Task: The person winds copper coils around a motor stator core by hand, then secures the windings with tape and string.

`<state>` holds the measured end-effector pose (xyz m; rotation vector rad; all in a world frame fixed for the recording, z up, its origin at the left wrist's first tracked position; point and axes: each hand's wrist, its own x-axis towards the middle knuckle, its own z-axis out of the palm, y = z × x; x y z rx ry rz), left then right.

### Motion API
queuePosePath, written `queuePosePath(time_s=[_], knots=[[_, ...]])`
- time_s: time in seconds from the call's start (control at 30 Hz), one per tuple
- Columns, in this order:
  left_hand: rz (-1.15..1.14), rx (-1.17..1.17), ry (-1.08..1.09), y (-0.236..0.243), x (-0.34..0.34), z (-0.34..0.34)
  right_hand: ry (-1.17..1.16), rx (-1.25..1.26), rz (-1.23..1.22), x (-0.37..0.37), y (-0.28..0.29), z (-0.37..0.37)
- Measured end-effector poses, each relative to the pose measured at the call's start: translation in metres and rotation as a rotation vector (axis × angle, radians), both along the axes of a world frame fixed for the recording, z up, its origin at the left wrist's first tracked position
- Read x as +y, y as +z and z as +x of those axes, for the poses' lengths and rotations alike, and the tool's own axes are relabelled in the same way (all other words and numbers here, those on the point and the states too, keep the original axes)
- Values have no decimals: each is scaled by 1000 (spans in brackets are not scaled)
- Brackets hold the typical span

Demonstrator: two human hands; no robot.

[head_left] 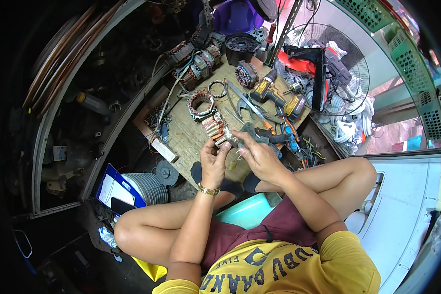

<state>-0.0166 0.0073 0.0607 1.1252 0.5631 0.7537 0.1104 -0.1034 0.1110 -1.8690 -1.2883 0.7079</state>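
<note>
My left hand (212, 159) is closed round the lower left of a motor winding part (215, 128), which has orange-copper coils, pale slot strips and white lacing at its right end. My right hand (255, 153) grips that right end, its thumb and index finger at the white lacing. Just above the part, a stator ring with wound coils (201, 104) lies on the worn wooden board (181, 142), beside a smaller ring (216, 88). A grey-green cloth-like item (261, 137), partly hidden, lies behind my right fingers.
A cordless drill (264, 85), tools with orange and blue handles (291, 137), more stators (198, 66) and a black tub (240, 49) crowd the board. A wire fan guard (350, 68) holds assorted parts at right. A blue clipboard (115, 181) is at lower left, a turquoise container (245, 210) between my legs.
</note>
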Motion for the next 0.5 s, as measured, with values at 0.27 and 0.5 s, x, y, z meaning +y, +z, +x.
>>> queuePosePath(time_s=[0.27, 0.5], knots=[[-138, -20, 137, -1, -24, 12, -101, -266, 202, 10, -15, -2], [-28, 36, 73, -7, -10, 3, -31, -85, 50, 5, -10, 7]])
